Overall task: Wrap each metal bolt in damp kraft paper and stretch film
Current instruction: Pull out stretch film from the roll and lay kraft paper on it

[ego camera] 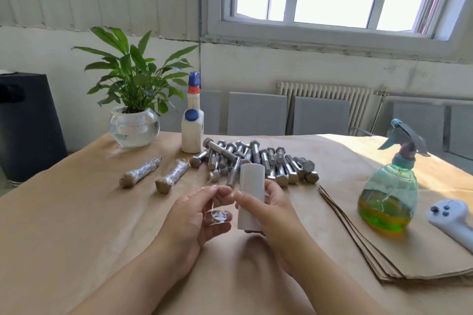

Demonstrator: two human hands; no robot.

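Note:
My right hand [276, 212] grips a white roll of stretch film [251, 194], held upright above the table. My left hand [194, 217] pinches the loose clear end of the film [217, 216] just left of the roll. Behind the hands lies a pile of bare metal bolts [258, 161]. Two wrapped bolts [140, 172] [172, 176] lie to the left of the pile, each in kraft paper and film. A stack of kraft paper sheets [399, 250] sits at the right.
A green spray bottle [390, 186] stands on the stack, with a white handheld device [450, 220] beside it. A white bottle with blue cap [192, 123] and a plant in a glass bowl [134, 115] stand at the back left. Kraft paper covers the table [76, 225].

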